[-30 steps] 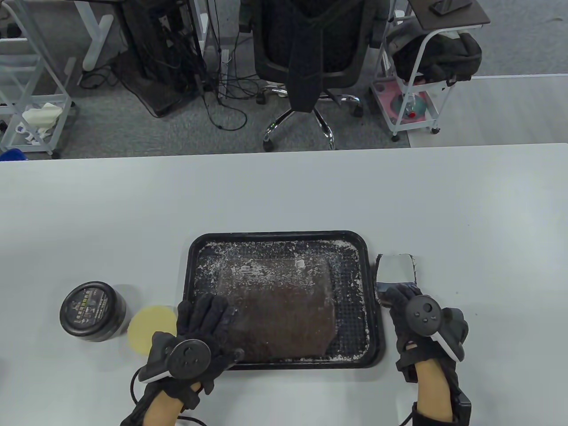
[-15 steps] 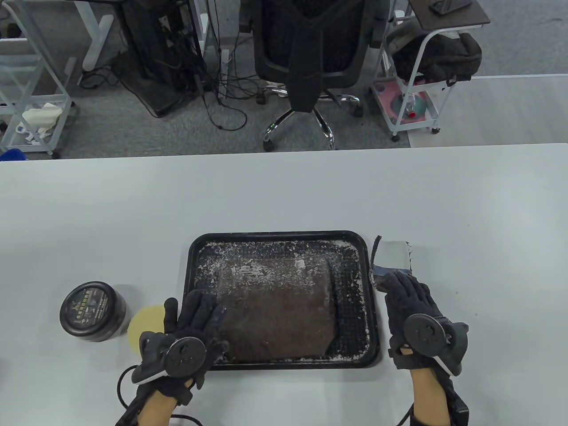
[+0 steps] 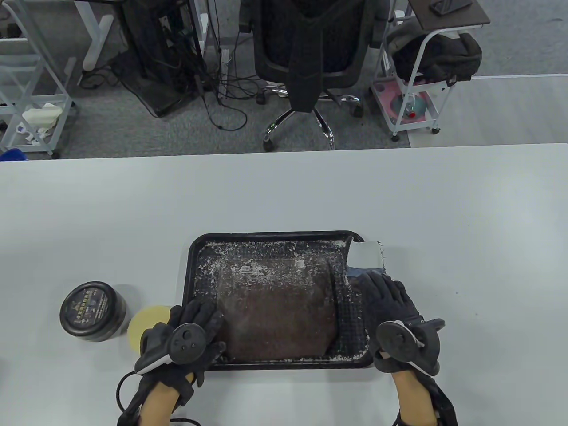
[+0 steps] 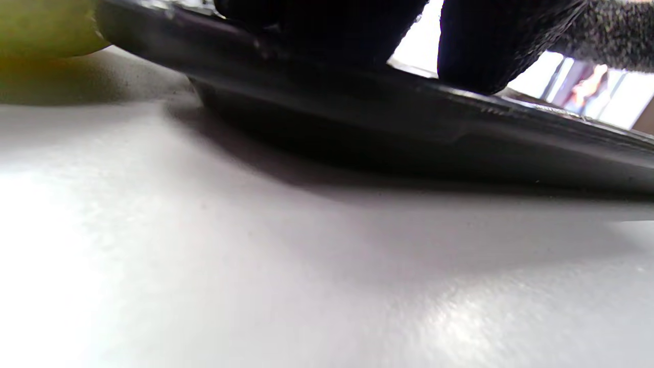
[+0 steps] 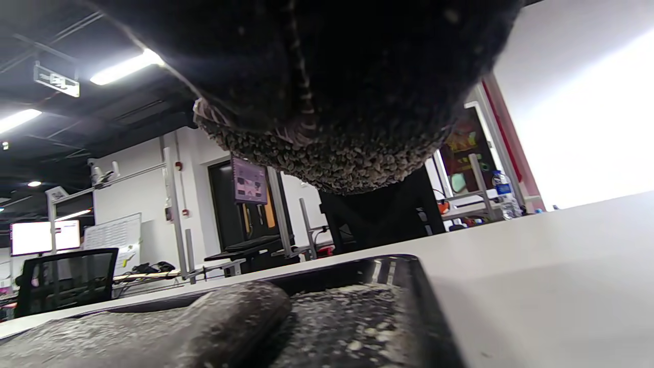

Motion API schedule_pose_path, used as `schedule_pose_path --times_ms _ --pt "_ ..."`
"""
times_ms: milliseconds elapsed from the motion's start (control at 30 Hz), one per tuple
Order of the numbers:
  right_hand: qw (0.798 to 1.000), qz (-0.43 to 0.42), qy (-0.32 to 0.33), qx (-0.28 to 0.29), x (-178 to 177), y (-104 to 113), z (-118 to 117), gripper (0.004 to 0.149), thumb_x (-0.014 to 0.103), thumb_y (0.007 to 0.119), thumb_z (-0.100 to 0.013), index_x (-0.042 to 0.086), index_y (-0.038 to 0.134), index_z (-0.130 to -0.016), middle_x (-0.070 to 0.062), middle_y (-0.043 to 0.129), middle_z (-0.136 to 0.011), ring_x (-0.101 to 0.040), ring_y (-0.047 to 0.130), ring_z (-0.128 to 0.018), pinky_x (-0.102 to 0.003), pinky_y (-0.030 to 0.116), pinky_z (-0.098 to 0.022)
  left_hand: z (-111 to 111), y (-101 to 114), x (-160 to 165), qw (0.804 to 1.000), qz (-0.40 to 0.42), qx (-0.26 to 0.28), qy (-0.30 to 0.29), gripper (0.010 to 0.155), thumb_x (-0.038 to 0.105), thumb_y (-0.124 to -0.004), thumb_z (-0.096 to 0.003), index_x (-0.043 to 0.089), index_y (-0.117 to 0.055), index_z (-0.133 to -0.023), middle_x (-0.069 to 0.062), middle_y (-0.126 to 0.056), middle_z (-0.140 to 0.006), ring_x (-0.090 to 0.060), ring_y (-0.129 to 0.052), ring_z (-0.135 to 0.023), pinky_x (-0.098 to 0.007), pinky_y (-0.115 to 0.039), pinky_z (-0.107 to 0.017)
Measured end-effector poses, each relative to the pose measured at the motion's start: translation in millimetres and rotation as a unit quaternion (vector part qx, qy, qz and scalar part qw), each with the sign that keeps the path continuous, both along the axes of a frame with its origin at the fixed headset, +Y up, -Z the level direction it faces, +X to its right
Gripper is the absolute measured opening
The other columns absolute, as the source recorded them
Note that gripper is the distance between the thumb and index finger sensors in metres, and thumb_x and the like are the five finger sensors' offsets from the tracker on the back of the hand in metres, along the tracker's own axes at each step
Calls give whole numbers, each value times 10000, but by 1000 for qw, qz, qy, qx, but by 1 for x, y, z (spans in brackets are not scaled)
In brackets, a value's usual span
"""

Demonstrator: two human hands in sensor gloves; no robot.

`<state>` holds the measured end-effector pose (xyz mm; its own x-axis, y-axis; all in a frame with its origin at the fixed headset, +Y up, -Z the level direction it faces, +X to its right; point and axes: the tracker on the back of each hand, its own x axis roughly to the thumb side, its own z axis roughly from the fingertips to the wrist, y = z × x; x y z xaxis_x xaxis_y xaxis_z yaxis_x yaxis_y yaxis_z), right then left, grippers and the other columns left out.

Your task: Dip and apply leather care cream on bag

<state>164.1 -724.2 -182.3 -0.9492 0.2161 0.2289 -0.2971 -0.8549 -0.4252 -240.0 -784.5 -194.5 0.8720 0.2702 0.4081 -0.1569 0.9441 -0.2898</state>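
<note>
While the brown bag (image 3: 277,308) lies flat in the black tray (image 3: 193,253) w/ white flecks scattered round it, the left hand (image 3: 186,339) rests on the tray's near-left corner, fingers spread and laid over the rim, fingertips reaching the bag's left edge. In the left wrist view two gloved fingers (image 4: 480,46) press down on the tray rim (image 4: 357,112), nothing held between them.

The right hand (image 3: 392,315) sits over the tray's right side, holding a grey-white pad (image 3: 366,256) w/ a dark underside; the pad is up over the tray's far-right corner, above the rim. Exact finger grip on it can't be made out, as the hand covers its near end. The right wrist view shows the pad's coarse dark underside (image 5: 347,163) close up, w/ the bag (image 5: 194,327) and tray (image 5: 429,317) below it.

Left of the tray on the white table (image 3: 284,191): a round yellow sponge (image 3: 146,326), partly under the left hand, and just beside it a black jar (image 3: 92,312), lid on.
</note>
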Motion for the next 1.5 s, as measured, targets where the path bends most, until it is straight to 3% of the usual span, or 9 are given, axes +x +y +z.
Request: schedule_pose_path --times_ms 467,700,900,1167,1333,1500 --pt "995 38 94 -14 -126 10 -24 452 263 904 -518 206 822 -958 -139 924 -939 -379 937 -877 -513 727 -639 1 -2 3 1000 -6 -12 5 690 497 -789 -525 125 -633 -1084 -196 -524 -1155 -506 -475 -1058 -659 -284 -715" --pt "988 58 127 -63 -204 0 -45 451 262 909 -514 206 829 -955 -139 932 -932 -382 944 -871 -515 734 -634 1 -3 3 1000 9 -26 -2 713 490 -786 -526 88 -604 -1086 -219 -483 -1153 -531 -432 -1049 -674 -307 -711" --pt "984 70 132 -98 -246 -11 -59 450 263 910 -516 214 829 -956 -136 924 -942 -376 939 -880 -515 731 -640 -1 -4 2 999 19 -39 -4 721 488 -786 -526 78 -587 -1085 -240 -468 -1142 -543 -466 -1032 -647 -345 -719" --pt "978 67 139 -141 -275 -29 -72 450 277 915 -516 229 827 -955 -114 924 -941 -353 944 -879 -495 738 -644 -2 -5 2 998 25 -60 -4 753 506 -775 -529 67 -544 -1095 -254 -416 -1143 -551 -430 -1033 -642 -307 -713" --pt "975 78 139 -156 -278 -35 -74 448 266 914 -517 226 827 -954 -118 920 -942 -356 932 -884 -498 731 -645 -2 -5 7 998 -11 -69 -8 764 516 -752 -535 74 -488 -1099 -261 -374 -1139 -546 -421 -1026 -615 -320 -718" --pt "972 132 122 -151 -275 -36 -73 446 249 918 -510 212 833 -946 -132 921 -935 -368 936 -872 -505 737 -631 -2 -6 6 997 3 -76 0 766 503 -757 -532 69 -476 -1098 -263 -358 -1136 -541 -398 -1028 -611 -298 -715"
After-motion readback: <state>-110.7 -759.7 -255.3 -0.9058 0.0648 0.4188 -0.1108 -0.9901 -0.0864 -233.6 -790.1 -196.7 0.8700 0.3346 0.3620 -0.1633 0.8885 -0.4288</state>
